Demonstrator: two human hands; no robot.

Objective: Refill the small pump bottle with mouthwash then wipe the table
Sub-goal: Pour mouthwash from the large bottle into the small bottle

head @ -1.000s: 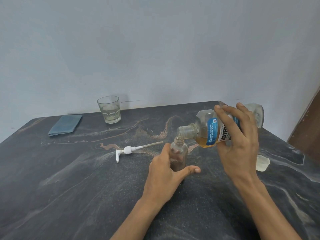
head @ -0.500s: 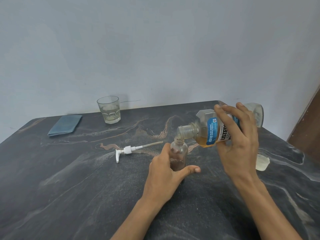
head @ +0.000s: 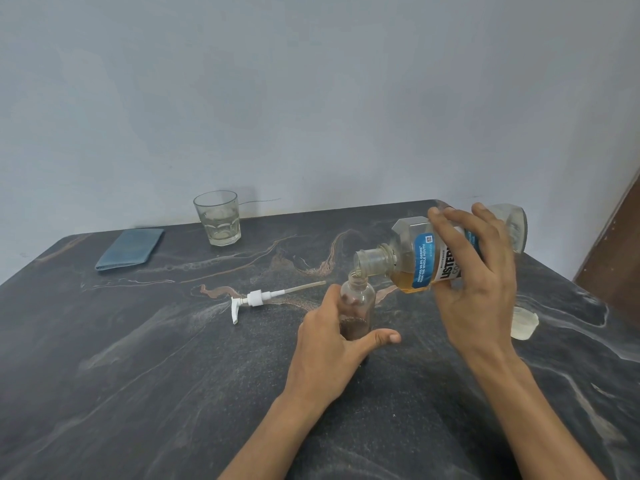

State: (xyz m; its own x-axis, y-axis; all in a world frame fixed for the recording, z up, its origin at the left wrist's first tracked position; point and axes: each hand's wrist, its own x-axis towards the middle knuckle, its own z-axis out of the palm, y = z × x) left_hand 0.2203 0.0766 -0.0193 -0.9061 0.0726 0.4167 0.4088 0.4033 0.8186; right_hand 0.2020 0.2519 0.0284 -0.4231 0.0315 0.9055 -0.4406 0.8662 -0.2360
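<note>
At the far left of the dark marbled stone table (head: 138,375) lies a folded blue cloth (head: 130,249), unused so far; the white pump head with its dip tube (head: 258,298) lies nearer the middle. The left hand (head: 332,355) curls round the small clear pump bottle (head: 357,306), standing upright and only shallowly filled. The right hand (head: 476,282) grips the large clear mouthwash bottle with a blue label (head: 426,261), tipped nearly flat, its mouth just over the small neck (a narrow target). A steeper tilt could surge amber liquid past that neck onto the table.
</note>
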